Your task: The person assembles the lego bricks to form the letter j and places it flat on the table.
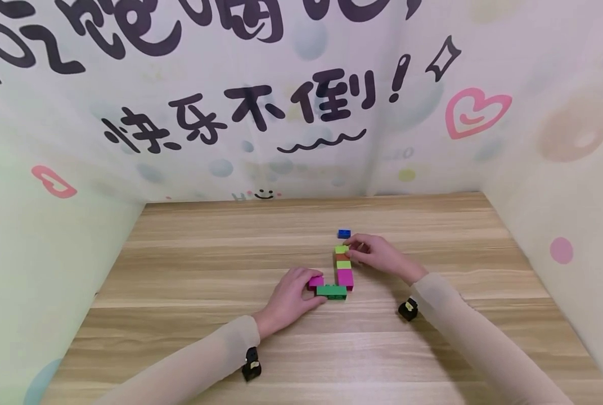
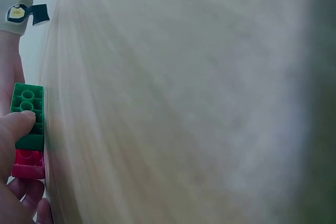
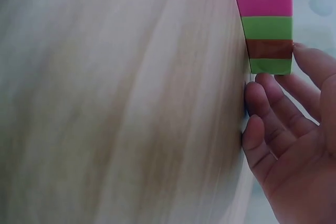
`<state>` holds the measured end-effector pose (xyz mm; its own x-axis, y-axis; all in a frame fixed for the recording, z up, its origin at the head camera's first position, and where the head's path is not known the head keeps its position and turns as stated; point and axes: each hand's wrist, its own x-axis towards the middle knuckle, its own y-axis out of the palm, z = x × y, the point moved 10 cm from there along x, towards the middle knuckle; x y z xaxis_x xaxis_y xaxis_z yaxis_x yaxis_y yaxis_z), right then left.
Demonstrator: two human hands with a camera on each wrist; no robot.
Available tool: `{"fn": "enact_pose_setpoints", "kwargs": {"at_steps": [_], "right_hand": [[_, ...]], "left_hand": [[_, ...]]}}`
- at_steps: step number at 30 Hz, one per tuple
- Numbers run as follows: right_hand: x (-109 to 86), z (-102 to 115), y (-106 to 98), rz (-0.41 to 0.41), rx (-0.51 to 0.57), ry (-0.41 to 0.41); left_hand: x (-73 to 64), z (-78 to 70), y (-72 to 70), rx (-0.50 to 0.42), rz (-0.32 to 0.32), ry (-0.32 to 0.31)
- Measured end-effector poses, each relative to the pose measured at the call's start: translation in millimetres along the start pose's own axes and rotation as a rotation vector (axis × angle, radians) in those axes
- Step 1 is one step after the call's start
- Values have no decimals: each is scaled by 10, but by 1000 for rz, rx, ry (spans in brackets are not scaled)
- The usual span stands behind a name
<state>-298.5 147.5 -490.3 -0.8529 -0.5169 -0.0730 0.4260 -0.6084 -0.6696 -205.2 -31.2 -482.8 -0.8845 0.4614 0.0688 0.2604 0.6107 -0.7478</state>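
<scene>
Toy building bricks lie joined in an angled shape in the head view. A green brick (image 1: 331, 292) forms its near side, with a small magenta brick (image 1: 316, 282) at its left. My left hand (image 1: 292, 298) pinches these two, thumb on the green brick's hollow underside (image 2: 27, 116) and fingers by the magenta one. From the right end runs a row of a larger magenta piece (image 1: 345, 278), light green (image 1: 343, 264), orange-brown (image 1: 342, 257) and light green (image 1: 340, 248) bricks. My right hand (image 1: 377, 254) holds the row's far end, thumb at its side, fingers curled at the end.
A loose blue brick (image 1: 344, 233) lies just beyond the row's far end. Wood-grain tabletop (image 1: 205, 242) surrounds the bricks. Printed fabric walls (image 1: 261, 169) stand at the back and both sides. A black wrist device (image 1: 251, 364) sits below each cuff.
</scene>
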Motion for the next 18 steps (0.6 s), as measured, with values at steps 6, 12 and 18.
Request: {"fn": "enact_pose_setpoints", "kwargs": {"at_steps": [6, 12, 18], "right_hand": [[-7, 23, 13, 4, 2, -5], [2, 4, -74, -69, 35, 19], [11, -70, -278, -237, 40, 49]], "left_hand": [[5, -8, -10, 12, -6, 9], [0, 19, -5, 7, -2, -4], [-76, 103, -15, -83, 14, -64]]}}
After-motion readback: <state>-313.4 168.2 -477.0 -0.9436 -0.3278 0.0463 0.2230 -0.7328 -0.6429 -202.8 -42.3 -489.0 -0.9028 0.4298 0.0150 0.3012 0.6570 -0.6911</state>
